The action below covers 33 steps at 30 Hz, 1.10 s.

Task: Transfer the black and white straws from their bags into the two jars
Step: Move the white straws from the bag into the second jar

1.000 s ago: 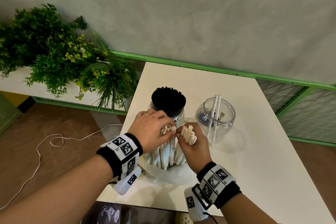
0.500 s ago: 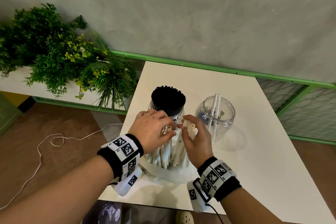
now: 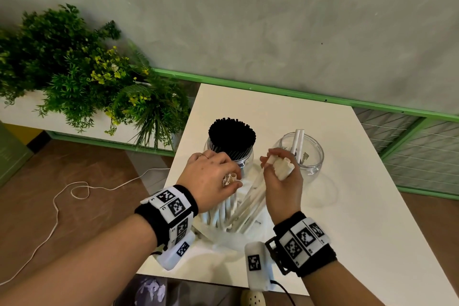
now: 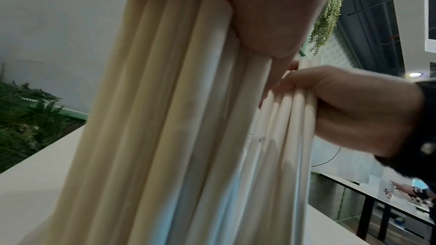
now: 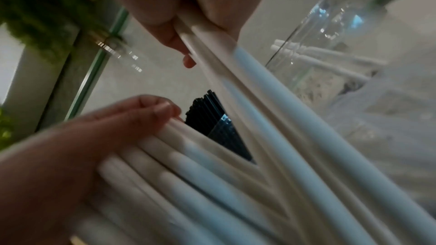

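My left hand [image 3: 214, 176] grips the top of a standing bundle of white straws [image 3: 223, 208] whose lower ends sit in a clear bag [image 3: 231, 241] on the white table [image 3: 360, 218]. My right hand [image 3: 280, 169] holds a few white straws [image 3: 258, 196] pulled aside from that bundle and tilted to the right. Behind my left hand stands a glass jar [image 3: 246, 158] packed with black straws [image 3: 232, 135]. The second clear jar [image 3: 314, 156] at the right holds two white straws [image 3: 298, 139]. The left wrist view shows the bundle [image 4: 177, 118] close up; the right wrist view shows the tilted straws [image 5: 271, 109].
A planter of green plants [image 3: 82, 77] stands left of the table. A white cord [image 3: 64, 196] lies on the brown floor. A green rail [image 3: 298, 93] runs along the grey wall behind the table. Bare tabletop lies right of the jars.
My right hand has drawn a few white straws away from the bundle, lifting and tilting them right toward the clear jar. My left hand has stayed on the bundle.
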{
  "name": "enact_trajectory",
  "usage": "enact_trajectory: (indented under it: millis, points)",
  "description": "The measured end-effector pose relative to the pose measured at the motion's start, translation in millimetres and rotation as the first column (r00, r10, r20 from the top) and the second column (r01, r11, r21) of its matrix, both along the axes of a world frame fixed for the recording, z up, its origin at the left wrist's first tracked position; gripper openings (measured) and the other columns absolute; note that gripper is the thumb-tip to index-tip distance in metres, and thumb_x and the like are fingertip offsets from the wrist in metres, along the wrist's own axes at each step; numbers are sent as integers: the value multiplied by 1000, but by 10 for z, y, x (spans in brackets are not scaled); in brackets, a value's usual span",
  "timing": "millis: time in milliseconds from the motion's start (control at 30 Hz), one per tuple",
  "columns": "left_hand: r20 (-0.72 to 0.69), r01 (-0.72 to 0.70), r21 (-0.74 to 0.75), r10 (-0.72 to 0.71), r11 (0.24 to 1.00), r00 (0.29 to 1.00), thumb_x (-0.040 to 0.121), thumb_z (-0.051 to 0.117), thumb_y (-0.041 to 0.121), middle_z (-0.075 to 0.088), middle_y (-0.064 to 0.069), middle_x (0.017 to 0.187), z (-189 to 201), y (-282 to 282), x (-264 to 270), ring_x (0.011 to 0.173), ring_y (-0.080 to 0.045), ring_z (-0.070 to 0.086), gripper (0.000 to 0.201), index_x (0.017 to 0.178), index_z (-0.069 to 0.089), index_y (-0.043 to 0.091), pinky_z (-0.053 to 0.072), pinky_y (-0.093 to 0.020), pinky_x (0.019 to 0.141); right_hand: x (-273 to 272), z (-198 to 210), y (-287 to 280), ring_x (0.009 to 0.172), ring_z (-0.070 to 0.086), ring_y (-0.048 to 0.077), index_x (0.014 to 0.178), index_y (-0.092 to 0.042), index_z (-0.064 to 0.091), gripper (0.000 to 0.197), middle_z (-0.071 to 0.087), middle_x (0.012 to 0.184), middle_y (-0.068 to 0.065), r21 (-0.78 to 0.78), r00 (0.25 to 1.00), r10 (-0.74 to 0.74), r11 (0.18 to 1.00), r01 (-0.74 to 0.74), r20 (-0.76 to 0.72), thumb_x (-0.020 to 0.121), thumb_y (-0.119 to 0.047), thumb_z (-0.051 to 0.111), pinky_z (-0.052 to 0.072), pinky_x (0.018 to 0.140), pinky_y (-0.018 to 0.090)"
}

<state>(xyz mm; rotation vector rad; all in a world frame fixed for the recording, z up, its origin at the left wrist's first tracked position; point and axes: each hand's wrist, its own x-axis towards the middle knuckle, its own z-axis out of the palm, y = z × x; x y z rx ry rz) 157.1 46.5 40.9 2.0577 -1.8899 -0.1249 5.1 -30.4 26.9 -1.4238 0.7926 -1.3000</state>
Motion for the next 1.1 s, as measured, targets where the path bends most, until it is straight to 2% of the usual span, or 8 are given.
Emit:
enact_trajectory:
  millis: [133, 300, 467, 667, 733, 833, 900, 1100]
  points:
    - [15, 8, -26, -7, 1000, 1000, 84, 51, 56, 56, 17, 100, -28, -23, -25, 98, -14, 50, 23, 96, 61, 39, 35, -36, 87, 69, 26, -19, 97, 65, 22, 101, -12, 60, 30, 64, 93, -11, -6, 1000, 4, 1000, -4, -16, 83, 12, 54, 49, 83, 23]
    - [31, 5, -22, -4, 1000, 1000, 80, 37, 59, 56, 15, 98, -20, -26, -32, 97, -16, 52, 35, 95, 60, 38, 38, -37, 85, 48, -72, -19, 97, 61, 17, 98, -18, 62, 35, 64, 96, 9, -256, 974, 53, 960, -111, -220, 78, 8, 50, 44, 85, 20]
    - [27, 8, 8, -8, 1000, 1000, 80, 32, 62, 55, 17, 101, -29, -31, -25, 100, -13, 50, 39, 97, 60, 40, 38, -37, 88, 34, -243, 27, 101, 64, 22, 113, -34, 56, 44, 58, 111, 2, -185, 978, 8, 982, -47, -210, 86, 1, 49, 52, 85, 35]
    - [15, 14, -24, -14, 1000, 1000, 82, 39, 60, 54, 18, 97, -54, -16, -20, 95, -13, 51, 29, 92, 59, 41, 36, -35, 84, -88, -248, 10, 102, 57, -7, 140, -23, 31, 72, 49, 121, -10, 76, 990, -23, 996, 34, -140, 84, 13, 56, 46, 77, 7]
    - [21, 16, -27, -16, 999, 1000, 84, 45, 58, 54, 19, 97, -62, -14, -18, 95, -12, 50, 24, 93, 59, 41, 35, -35, 85, -166, -330, -52, 107, 61, 7, 138, -25, 38, 68, 56, 125, -7, 170, 985, 4, 985, 26, -174, 83, 7, 61, 53, 82, 20]
    - [21, 23, -22, -23, 999, 1000, 85, 49, 55, 53, 19, 98, -65, -17, -22, 95, -12, 50, 20, 95, 59, 40, 36, -35, 86, -240, -372, -101, 88, 68, 11, 111, -8, 63, 28, 71, 97, 3, 214, 946, 33, 976, 39, -322, 84, -2, 67, 55, 79, 38]
    - [17, 21, -20, -21, 1000, 1000, 85, 49, 55, 54, 19, 98, -59, -20, -21, 94, -13, 50, 20, 94, 59, 40, 38, -36, 86, -250, -323, -90, 84, 69, 11, 109, -7, 62, 25, 72, 91, 3, 191, 953, 45, 981, 14, -300, 85, -1, 66, 51, 75, 31]
    - [39, 25, -4, -25, 1000, 999, 82, 37, 59, 54, 18, 100, -35, -34, -39, 96, -12, 50, 33, 95, 60, 40, 37, -36, 87, -209, -88, -77, 85, 65, -9, 134, -25, 34, 55, 57, 122, 10, 14, 951, 64, 998, -63, -304, 91, 5, 53, 43, 70, 4]
